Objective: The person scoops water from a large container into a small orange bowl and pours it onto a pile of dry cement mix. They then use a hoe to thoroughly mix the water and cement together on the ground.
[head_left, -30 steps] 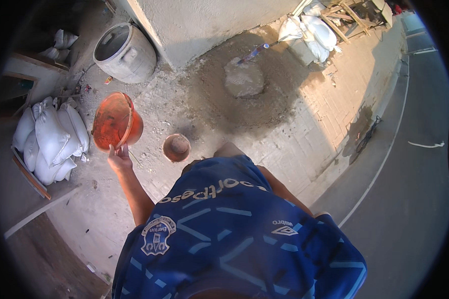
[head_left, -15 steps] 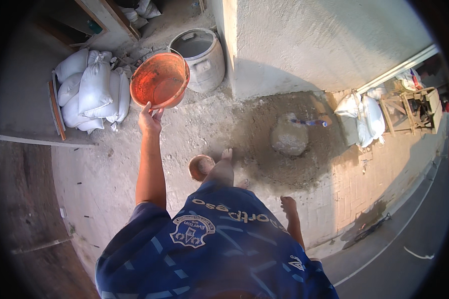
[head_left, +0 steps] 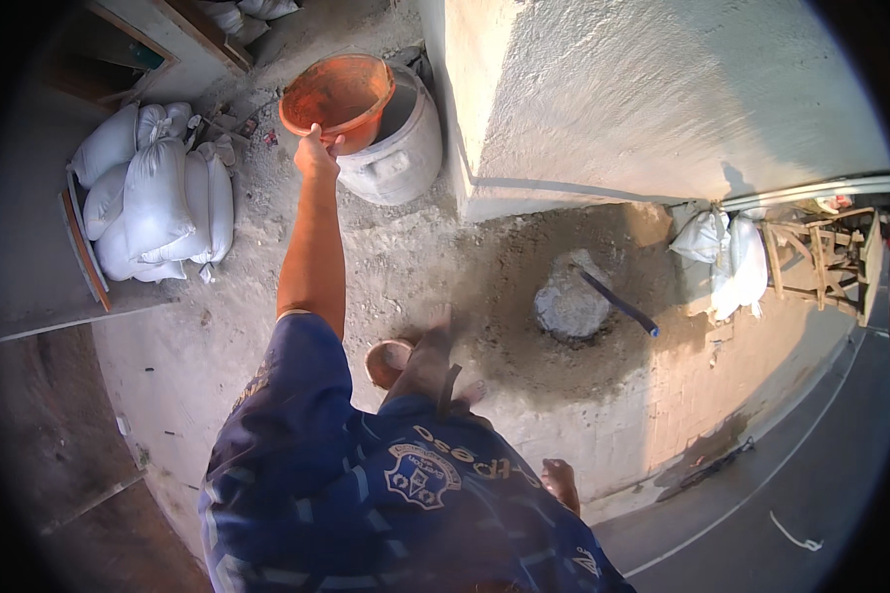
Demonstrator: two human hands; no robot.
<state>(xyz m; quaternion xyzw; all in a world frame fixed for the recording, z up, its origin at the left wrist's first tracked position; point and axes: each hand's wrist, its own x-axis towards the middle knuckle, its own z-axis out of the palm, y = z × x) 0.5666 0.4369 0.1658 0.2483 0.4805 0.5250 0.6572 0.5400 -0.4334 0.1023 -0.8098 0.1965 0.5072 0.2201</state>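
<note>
My left hand (head_left: 317,156) grips the near rim of an orange bucket (head_left: 341,94) at the end of my outstretched arm. The bucket is tilted, so its stained inside shows, and no contents can be seen. It overlaps the left part of a big greyish-white barrel (head_left: 400,168), hiding much of the barrel's mouth; whether they touch I cannot tell. My right hand (head_left: 561,482) hangs low beside my shirt, in shade, its fingers curled with nothing visible in them. By my feet stands a small brownish bowl-shaped container (head_left: 387,363).
Full white sacks (head_left: 158,198) are piled at the left. A pale grey mound (head_left: 571,301) sits within dark, damp material, a dark blue-ended handle (head_left: 618,301) lying across it. A wall corner (head_left: 475,188) juts out beside the barrel. White bags (head_left: 737,257) and a wooden frame (head_left: 826,257) stand right.
The orange bucket in my left hand has moved right and away from me, from beside the barrel to over its edge. My right hand has dropped lower in the view.
</note>
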